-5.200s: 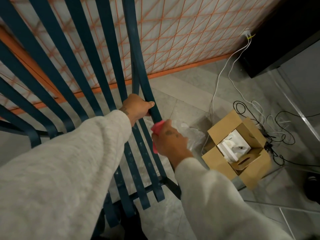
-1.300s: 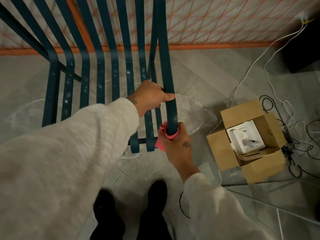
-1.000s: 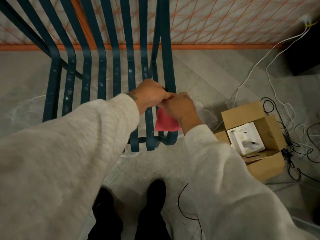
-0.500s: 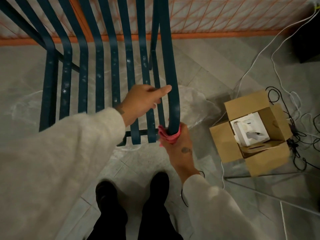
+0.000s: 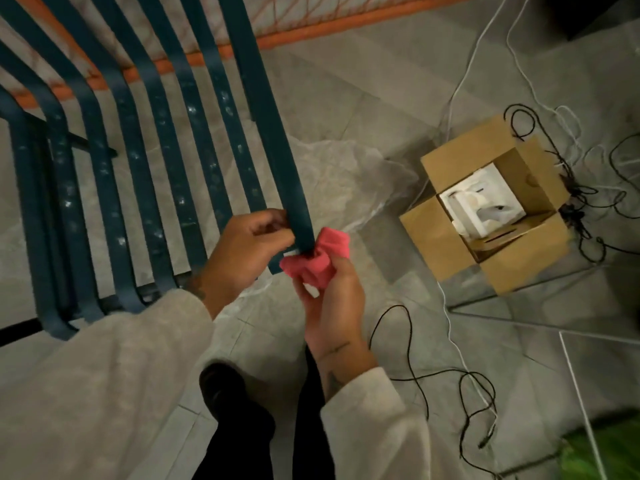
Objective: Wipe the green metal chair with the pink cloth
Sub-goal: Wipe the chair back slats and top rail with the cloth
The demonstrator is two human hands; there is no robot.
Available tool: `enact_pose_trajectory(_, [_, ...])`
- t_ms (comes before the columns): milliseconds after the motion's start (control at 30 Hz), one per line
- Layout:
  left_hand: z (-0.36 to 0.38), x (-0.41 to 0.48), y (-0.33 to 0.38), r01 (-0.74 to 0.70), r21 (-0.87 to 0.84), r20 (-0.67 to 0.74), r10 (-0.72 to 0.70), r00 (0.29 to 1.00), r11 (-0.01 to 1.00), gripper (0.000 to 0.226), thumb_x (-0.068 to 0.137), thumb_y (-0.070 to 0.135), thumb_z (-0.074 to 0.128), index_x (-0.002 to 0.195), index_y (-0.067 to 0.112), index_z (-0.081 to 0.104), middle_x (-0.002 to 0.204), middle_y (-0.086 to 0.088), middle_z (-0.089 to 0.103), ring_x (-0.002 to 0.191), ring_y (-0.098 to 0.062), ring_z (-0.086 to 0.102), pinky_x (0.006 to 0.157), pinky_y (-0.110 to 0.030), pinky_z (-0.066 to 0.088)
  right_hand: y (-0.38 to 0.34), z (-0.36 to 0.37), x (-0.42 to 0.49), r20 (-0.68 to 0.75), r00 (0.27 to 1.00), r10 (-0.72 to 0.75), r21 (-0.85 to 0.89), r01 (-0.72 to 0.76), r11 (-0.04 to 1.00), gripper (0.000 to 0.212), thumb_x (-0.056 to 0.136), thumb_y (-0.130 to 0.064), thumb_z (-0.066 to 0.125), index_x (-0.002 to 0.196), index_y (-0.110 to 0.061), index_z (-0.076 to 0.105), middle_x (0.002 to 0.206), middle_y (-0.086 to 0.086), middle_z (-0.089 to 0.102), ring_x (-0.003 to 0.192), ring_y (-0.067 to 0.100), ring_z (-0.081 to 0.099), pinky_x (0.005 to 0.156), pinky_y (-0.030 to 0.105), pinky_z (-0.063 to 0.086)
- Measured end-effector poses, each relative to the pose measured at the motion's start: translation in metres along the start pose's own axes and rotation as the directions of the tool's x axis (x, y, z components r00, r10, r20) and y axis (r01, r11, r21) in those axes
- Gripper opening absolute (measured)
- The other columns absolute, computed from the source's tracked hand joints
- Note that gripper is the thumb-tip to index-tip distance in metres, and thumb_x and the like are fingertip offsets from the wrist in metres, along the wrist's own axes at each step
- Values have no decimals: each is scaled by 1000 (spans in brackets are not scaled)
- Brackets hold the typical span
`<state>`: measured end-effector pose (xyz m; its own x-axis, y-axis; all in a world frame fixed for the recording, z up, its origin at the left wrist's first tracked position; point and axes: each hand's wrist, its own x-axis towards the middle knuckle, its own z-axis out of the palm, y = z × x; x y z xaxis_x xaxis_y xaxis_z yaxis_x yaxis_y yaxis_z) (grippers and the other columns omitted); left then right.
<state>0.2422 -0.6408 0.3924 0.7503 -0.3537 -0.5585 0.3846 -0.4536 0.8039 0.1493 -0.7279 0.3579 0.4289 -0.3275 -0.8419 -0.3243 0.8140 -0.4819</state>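
Note:
The green metal chair (image 5: 162, 157) fills the upper left, its dark slats running down toward me. My left hand (image 5: 246, 247) grips the lower end of the rightmost slat (image 5: 277, 140). The pink cloth (image 5: 317, 259) is bunched around that slat's bottom end, just right of my left hand. My right hand (image 5: 329, 306) holds the cloth from below, palm turned up, pressing it against the slat.
An open cardboard box (image 5: 485, 216) with white packing sits on the tiled floor to the right. Black and white cables (image 5: 540, 109) trail around it, and one black cable (image 5: 419, 372) lies near my feet. Clear plastic wrap (image 5: 353, 178) lies under the chair.
My left hand slid down the slat and closed around it next to the cloth. My right hand turned palm up, with the cloth still at the slat's lower end. The view shifted.

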Motion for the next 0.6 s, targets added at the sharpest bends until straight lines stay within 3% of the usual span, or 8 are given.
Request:
enact_pose_trajectory(100, [5,-5,-4,-33,-17,3,33,999,999,27,85,10,68,110,21,71,98,7,75,93,-7,69,86,-25,54,14,17,6,9,999,52,125,-52,991,30,102,-37,42,117,-29,67,118,11,69,112,23,62,99,39,44])
enact_pose_trajectory(233, [5,-1,-6,-56,-7,-42,55,998,998,21,80,21,74,101,22,72,93,10,75,90,-6,71,83,-19,54,15,22,49,46,996,79,255,-88,963,19,100,-20,42,109,-16,59,102,16,62,80,21,62,75,28,50])
enact_pose_trajectory(333, [4,0,-6,-99,35,-26,100,995,994,21,79,21,74,100,22,72,92,15,75,89,-2,70,77,-10,52,17,17,86,48,994,103,168,-109,980,19,95,-5,40,102,-12,57,97,17,56,76,25,59,66,31,50])
enact_pose_trajectory(433, [5,1,-8,-124,2,-20,124,992,992,24,80,16,73,105,18,72,95,13,75,90,-2,70,74,-7,50,18,17,115,17,989,147,26,-147,989,19,94,-8,41,93,-13,59,95,17,53,70,25,55,57,29,43])
enact_pose_trajectory(600, [0,2,-5,-127,-14,9,127,992,992,20,82,12,73,100,20,72,93,15,75,89,-2,70,74,-8,50,17,13,123,49,975,215,1,-215,977,29,97,-17,42,118,-15,62,113,18,63,82,27,62,66,31,49])
